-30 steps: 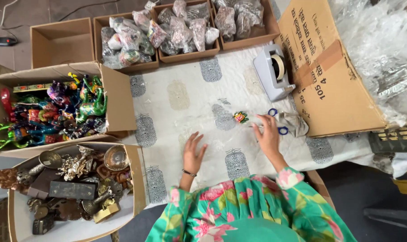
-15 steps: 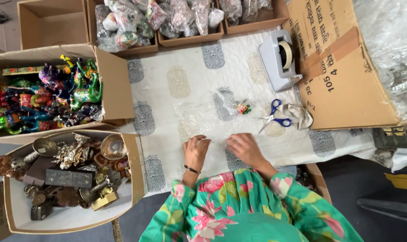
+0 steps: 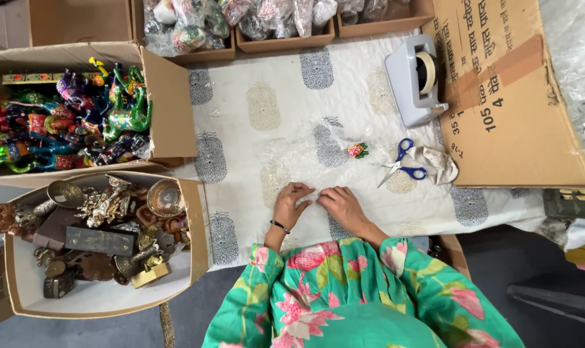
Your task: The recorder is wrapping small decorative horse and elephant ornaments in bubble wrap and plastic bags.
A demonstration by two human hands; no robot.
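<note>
My left hand [image 3: 291, 202] and my right hand [image 3: 341, 203] lie close together on the near edge of a clear plastic sheet [image 3: 299, 158] spread over the patterned white cloth [image 3: 266, 109]. The fingertips of both hands pinch that edge. A small red and green figure [image 3: 357, 150] lies on the far right part of the sheet, apart from both hands. Blue-handled scissors [image 3: 403, 165] rest to the right of it.
A grey tape dispenser [image 3: 415, 80] stands at the back right beside a large flat cardboard box [image 3: 508, 90]. Left are a box of colourful painted figures [image 3: 67, 122] and a box of brass items [image 3: 99, 225]. Boxes of wrapped items [image 3: 189, 29] line the far edge.
My right hand came back from the small figure near the scissors to the sheet's near edge. My left hand closed in beside it, and both now grip the plastic.
</note>
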